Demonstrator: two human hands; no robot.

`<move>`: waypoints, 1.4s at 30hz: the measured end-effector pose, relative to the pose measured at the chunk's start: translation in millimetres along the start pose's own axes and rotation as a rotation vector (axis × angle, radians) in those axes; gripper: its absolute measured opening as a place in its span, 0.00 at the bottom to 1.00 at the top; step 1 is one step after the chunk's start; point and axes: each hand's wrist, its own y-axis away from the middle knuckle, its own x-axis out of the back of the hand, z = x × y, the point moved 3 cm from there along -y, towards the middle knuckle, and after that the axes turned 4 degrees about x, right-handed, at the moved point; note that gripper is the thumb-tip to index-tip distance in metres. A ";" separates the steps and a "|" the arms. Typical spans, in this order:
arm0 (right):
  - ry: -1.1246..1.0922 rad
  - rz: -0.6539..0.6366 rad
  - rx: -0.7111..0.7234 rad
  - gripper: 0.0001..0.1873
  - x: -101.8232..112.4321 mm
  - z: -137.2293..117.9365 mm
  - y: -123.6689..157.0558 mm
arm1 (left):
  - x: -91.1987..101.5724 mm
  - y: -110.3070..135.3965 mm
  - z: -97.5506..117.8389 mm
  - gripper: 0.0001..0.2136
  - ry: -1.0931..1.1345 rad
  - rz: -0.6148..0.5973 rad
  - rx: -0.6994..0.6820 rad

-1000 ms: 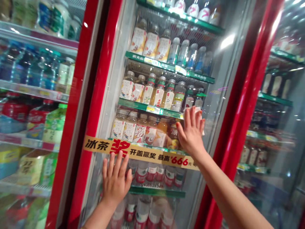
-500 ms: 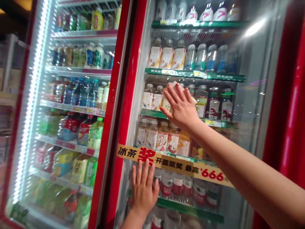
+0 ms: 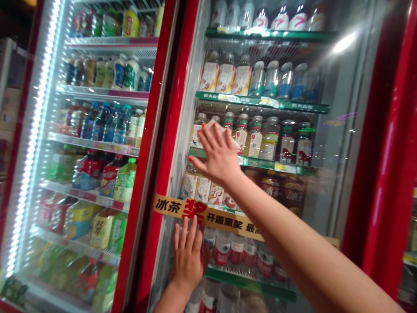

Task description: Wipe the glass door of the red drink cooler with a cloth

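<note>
Head view: right hand (image 3: 218, 158) spread wide against the cooler door's glass (image 3: 325, 191), white cloth (image 3: 235, 144) under its fingers. Pressed flat, not pinched. Cloth sits on the left half of the door, in front of a row of bottles (image 3: 256, 141) (those are behind the glass). Left hand (image 3: 188, 265) is lower, fingers up and slightly apart, looks flat on the glass, fingertips overlapping the sticker (image 3: 228, 224). Can't see under that palm, so can't tell if anything's there. My read: cloth is light and limp, likely slides easily on glass; could tear if it's paper, can't tell. I'd hold it by even finger pressure near its middle; a corner pinch would probably bunch it.
</note>
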 end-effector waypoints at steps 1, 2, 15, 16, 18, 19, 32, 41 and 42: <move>-0.023 -0.049 0.095 0.49 -7.2 -16.7 9.0 | -0.8 1.9 -0.9 0.39 0.004 0.022 0.001; -0.053 -0.118 0.230 0.50 -13.9 -33.5 23.3 | -1.3 3.3 -1.8 0.39 0.005 0.040 0.003; 0.251 0.037 -0.480 0.43 64.7 73.9 242.4 | 11.2 -10.8 1.6 0.38 0.058 -0.052 0.029; 0.220 -0.041 -0.366 0.45 53.9 50.1 270.5 | 12.1 -11.1 0.5 0.39 0.065 -0.055 0.030; 0.093 -0.216 -0.050 0.46 35.4 4.9 328.1 | 14.2 -11.2 -2.2 0.39 0.093 -0.049 0.042; 0.061 -0.275 0.052 0.43 31.9 -8.3 354.1 | 15.1 -10.7 -3.1 0.39 0.105 -0.046 0.045; 0.247 -0.050 -0.325 0.41 -16.8 -104.4 405.6 | 4.4 6.0 -0.3 0.39 0.011 -0.073 0.000; 0.207 0.047 -1.017 0.50 -17.6 -81.7 424.6 | 3.6 8.1 2.0 0.39 -0.009 -0.054 0.014; 0.187 0.003 -0.938 0.51 -31.4 -97.9 410.6 | 3.9 7.7 1.9 0.39 -0.009 -0.057 0.010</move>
